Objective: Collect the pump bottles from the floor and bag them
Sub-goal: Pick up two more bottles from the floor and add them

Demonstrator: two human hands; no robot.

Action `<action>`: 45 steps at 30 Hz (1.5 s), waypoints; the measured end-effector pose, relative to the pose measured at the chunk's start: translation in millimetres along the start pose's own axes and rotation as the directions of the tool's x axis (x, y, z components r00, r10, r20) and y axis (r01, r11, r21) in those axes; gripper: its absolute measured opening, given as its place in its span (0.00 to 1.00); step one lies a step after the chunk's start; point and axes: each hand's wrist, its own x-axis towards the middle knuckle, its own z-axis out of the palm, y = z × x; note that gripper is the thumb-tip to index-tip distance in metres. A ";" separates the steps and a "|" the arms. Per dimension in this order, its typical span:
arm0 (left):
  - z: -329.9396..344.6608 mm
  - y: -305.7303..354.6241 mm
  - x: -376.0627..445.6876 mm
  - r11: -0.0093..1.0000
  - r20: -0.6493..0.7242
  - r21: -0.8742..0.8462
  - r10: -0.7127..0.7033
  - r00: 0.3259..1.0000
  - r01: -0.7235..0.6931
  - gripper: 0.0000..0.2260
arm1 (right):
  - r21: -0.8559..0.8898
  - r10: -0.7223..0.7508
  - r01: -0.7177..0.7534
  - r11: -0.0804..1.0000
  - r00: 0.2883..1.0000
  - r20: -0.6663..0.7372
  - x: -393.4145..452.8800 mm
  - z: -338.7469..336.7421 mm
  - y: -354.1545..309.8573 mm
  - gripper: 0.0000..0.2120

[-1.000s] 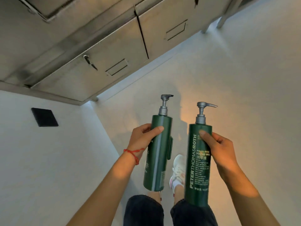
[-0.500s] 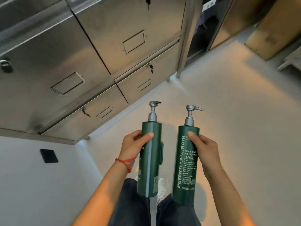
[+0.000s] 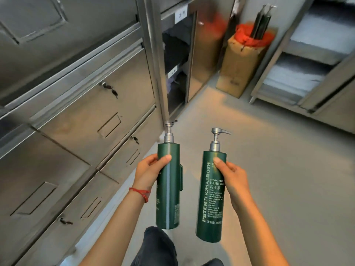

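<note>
Two dark green pump bottles, both held upright in the air above the floor [image 3: 269, 169], side by side, not touching. Left hand [image 3: 148, 169]: grip wrapped around the upper body of the left bottle [image 3: 169, 189], thumb across the front, fingers behind; red cord [image 3: 141, 193] on that wrist. Left bottle's grey pump faces away; a small tab shows on its right side. Right hand [image 3: 231, 174]: grip wrapped around the upper body of the right bottle [image 3: 210, 196], thumb pressed on the front near the shoulder. Right bottle's label faces the camera, white print reading "PETER THOMAS ROTH" and "HAND WA…", partly covered by the hand; its pump spout points right. Steel lockers [image 3: 76, 112] with keys in the locks run along the left edge of the floor. At the far end of the floor stands a cardboard box [image 3: 238, 64] lined with a red bag [image 3: 249, 36]; dark pump bottles stick out of it. Steel shelving [image 3: 307, 64] to the far right. Dark trouser legs [image 3: 157, 248] show at the bottom.
</note>
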 end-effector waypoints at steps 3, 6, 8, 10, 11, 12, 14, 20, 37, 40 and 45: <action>7.9 24.3 30.4 0.999 0.071 0.019 0.025 0.997 -0.026 0.02 | 0.033 -0.035 0.038 0.999 0.996 -0.077 16.5 -1.5 -21.3 0.07; 26.4 47.7 58.7 0.995 0.159 0.056 0.071 0.985 -0.080 0.04 | 0.079 -0.052 0.064 0.995 0.989 -0.141 33.4 -7.1 -39.5 0.06; 45.3 61.5 76.4 0.992 0.207 0.069 0.092 0.974 -0.108 0.04 | 0.099 -0.067 0.085 0.991 0.981 -0.180 45.9 -13.5 -51.3 0.06; 69.0 72.9 95.1 0.988 0.252 0.079 0.109 0.962 -0.132 0.04 | 0.097 -0.091 0.113 0.989 0.974 -0.207 62.1 -21.6 -64.1 0.05; 82.4 78.0 105.8 0.986 0.272 0.088 0.115 0.955 -0.144 0.03 | 0.089 -0.106 0.128 0.988 0.970 -0.219 72.5 -27.1 -70.9 0.05; 96.8 82.5 116.6 0.984 0.292 0.097 0.117 0.949 -0.151 0.03 | 0.079 -0.119 0.140 0.987 0.966 -0.231 84.1 -33.1 -78.1 0.04; 127.6 91.5 138.3 0.981 0.328 0.107 0.122 0.937 -0.165 0.01 | 0.071 -0.141 0.164 0.984 0.956 -0.257 109.3 -48.2 -93.1 0.04; 225.6 120.5 200.6 0.979 0.355 0.087 0.144 0.924 -0.186 0.01 | 0.098 -0.192 0.232 0.968 0.932 -0.308 192.2 -107.5 -141.7 0.03; 408.4 219.5 393.3 0.975 0.346 0.064 0.178 0.921 -0.212 0.02 | 0.099 -0.210 0.253 0.962 0.924 -0.320 431.8 -196.6 -266.9 0.05; 441.2 242.2 447.9 0.975 0.361 0.061 0.180 0.915 -0.215 0.02 | 0.084 -0.226 0.267 0.960 0.917 -0.329 490.9 -203.1 -294.8 0.05; 491.9 284.3 537.5 0.972 0.376 0.080 0.176 0.910 -0.221 0.06 | 0.043 -0.235 0.266 0.963 0.909 -0.344 582.3 -211.5 -346.1 0.05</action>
